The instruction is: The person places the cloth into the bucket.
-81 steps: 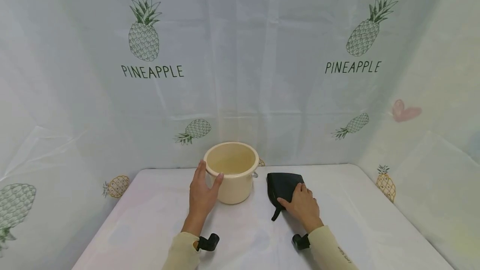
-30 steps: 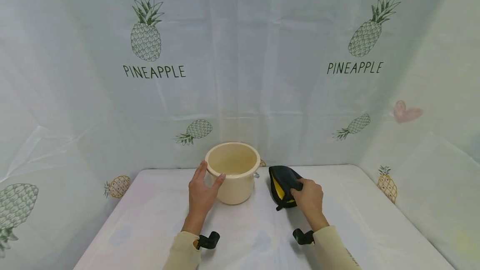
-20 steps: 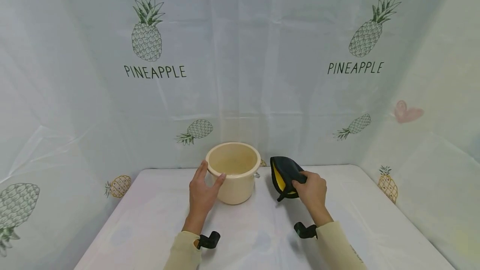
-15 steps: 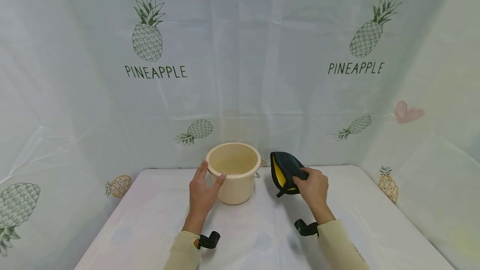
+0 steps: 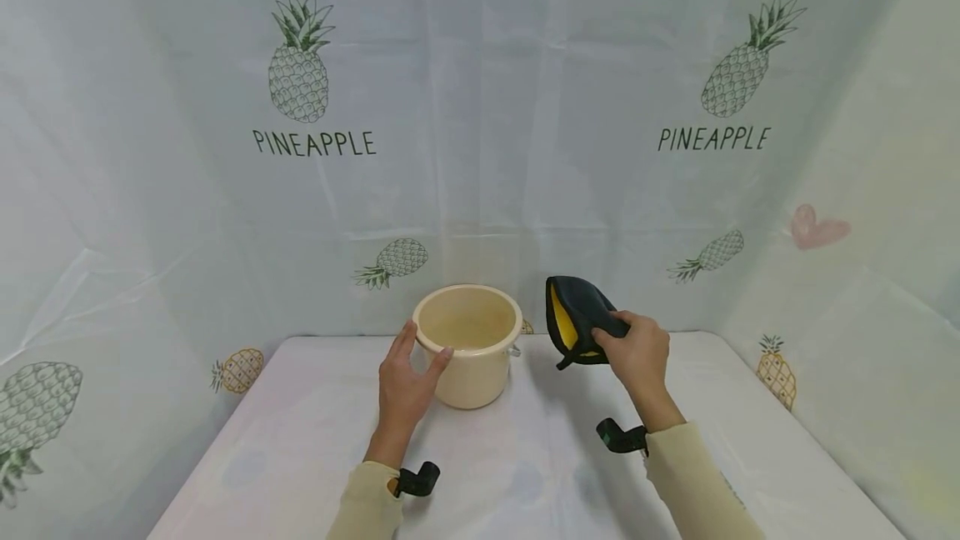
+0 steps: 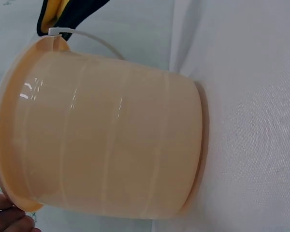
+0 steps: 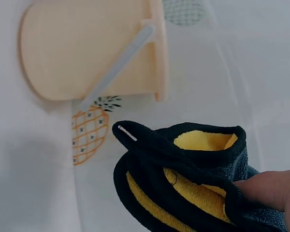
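A cream plastic bucket (image 5: 471, 377) stands upright at the back of the table, its mouth facing up. My left hand (image 5: 405, 386) rests against its near left side, thumb and fairly straight fingers spread along the outside of the rim. To the right of the bucket, my right hand (image 5: 637, 352) pinches a folded cloth (image 5: 588, 315) above the table. It is dark blue outside and yellow inside, with black bound edges and a small loop at one corner. In the right wrist view, the thumb presses on the cloth (image 7: 198, 193) and the other fingers are hidden behind it.
The bucket's pale handle (image 7: 118, 65) hangs down its side. A white sheet covers the table (image 5: 300, 432). Behind it rises a curtain (image 5: 480, 148) printed with pineapples. Each wrist wears a black camera mount, the left mount (image 5: 418, 480) and the right mount (image 5: 622, 436).
My right hand has gone from resting on the flat cloth to pinching it, then raised it off the table; its folds now show yellow. The left hand and bucket have stayed in place.
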Motion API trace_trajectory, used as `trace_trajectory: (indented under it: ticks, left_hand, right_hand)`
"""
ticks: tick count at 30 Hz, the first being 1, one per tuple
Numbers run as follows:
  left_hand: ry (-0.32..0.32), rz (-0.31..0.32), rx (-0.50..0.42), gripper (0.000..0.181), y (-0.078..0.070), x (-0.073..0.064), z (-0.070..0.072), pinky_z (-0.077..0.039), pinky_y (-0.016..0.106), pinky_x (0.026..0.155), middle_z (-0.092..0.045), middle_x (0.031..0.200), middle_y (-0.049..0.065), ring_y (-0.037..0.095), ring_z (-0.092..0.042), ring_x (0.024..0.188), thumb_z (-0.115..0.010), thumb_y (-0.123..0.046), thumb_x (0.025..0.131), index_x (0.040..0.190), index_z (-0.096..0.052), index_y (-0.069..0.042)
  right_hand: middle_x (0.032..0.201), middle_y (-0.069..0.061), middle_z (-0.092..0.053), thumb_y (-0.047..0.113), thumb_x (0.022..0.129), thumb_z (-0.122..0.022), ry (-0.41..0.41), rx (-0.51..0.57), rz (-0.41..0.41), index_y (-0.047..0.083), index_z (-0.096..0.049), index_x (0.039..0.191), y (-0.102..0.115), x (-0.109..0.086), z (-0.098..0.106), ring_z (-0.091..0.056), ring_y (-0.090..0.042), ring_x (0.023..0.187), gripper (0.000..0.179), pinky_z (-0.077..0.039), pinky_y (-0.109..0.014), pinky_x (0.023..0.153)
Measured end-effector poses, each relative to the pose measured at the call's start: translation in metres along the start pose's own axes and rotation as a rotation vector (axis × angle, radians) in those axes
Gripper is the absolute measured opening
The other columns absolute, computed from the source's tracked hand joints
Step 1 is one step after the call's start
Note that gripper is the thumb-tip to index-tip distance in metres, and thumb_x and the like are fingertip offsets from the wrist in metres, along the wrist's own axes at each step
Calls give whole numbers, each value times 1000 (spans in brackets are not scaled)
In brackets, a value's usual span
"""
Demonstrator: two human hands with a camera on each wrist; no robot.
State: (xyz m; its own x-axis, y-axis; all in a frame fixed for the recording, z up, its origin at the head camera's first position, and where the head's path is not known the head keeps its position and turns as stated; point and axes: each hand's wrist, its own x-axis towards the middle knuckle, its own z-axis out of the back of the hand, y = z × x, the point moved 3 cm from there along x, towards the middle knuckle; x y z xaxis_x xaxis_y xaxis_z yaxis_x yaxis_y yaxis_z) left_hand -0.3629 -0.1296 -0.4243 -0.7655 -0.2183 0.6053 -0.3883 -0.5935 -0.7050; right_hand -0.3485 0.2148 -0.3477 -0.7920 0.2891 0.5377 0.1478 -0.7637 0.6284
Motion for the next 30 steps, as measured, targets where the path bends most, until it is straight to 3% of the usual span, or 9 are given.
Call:
trace_trajectory:
  ticks: [19, 30]
  left_hand:
    - [12, 33, -24, 91, 1, 2, 0, -33, 49, 114, -45, 151, 13, 31, -41, 140, -73, -59, 82, 147, -46, -2]
    - [8, 60, -45, 87, -1, 3, 4, -34, 51, 113, -48, 149, 14, 33, -43, 138, -78, -53, 80, 145, -49, -2]
  right_hand:
    - [111, -29, -68, 19, 85, -76, -40, 42, 27, -4, -70, 117, 34, 19, 24, -65, -45, 97, 41, -56, -55, 80]
    - [117, -27, -67, 22, 86, -76, -14, 87, -4, -3, -69, 120, 45, 23, 22, -64, -44, 102, 43, -56, -53, 84]
